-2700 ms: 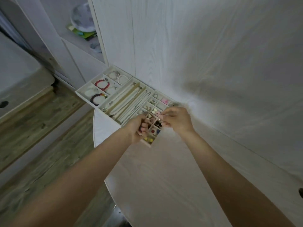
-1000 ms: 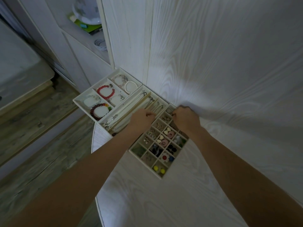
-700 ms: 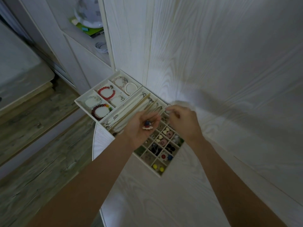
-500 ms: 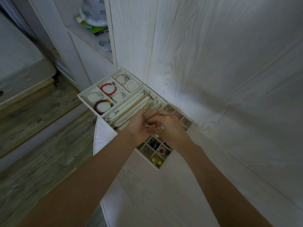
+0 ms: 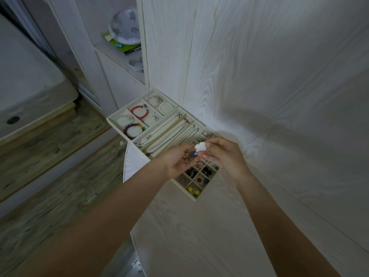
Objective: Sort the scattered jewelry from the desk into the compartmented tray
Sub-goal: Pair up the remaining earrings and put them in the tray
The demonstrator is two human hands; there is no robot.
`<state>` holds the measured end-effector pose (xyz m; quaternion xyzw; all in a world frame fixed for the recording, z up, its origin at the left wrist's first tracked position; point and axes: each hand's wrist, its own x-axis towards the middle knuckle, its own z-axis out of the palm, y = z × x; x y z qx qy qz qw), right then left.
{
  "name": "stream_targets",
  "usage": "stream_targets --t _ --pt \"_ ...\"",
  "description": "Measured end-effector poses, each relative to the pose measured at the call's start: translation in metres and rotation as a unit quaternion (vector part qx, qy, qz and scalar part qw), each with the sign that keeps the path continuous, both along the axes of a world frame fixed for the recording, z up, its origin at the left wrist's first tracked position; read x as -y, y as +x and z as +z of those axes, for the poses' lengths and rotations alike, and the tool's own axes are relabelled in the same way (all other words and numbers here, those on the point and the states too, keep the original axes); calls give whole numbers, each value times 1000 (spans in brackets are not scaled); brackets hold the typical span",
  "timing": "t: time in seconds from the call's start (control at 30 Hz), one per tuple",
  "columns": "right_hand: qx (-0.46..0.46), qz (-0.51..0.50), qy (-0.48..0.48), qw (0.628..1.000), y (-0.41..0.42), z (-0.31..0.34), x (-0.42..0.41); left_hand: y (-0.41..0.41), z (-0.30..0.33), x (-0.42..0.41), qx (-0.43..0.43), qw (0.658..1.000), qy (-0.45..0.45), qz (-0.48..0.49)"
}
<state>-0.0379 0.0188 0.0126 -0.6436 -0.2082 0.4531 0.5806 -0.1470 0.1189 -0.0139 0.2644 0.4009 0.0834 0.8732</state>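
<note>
The desk carries the compartmented tray at its far left edge against the wall panel, with bracelets in the far sections, chains in the long slots and small pieces in the near grid. Both hands are raised just above the small-cell grid. The left hand has its grip closed on a small earring with a gold ring and a dark blue bead; the right hand pinches a white cloud-shaped piece at its fingertips. Both pieces look very light, rigid and small, easy to fumble, so a fingertip pinch on the body of each seems the safest hold; the hook or post is probably delicate. Compared with half a second ago, the hands were overlapped lower over the tray and now have separated slightly, with the white piece exposed between them.
</note>
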Motion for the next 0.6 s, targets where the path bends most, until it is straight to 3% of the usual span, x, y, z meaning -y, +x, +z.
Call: stream_targets --t 0.23,0.6 --pt "-29 20 5 999 6 -2 16 -5 7 5 7 999 9 -41" --pt "54 65 -71 994 7 -11 36 -8 6 16 -11 994 90 -54"
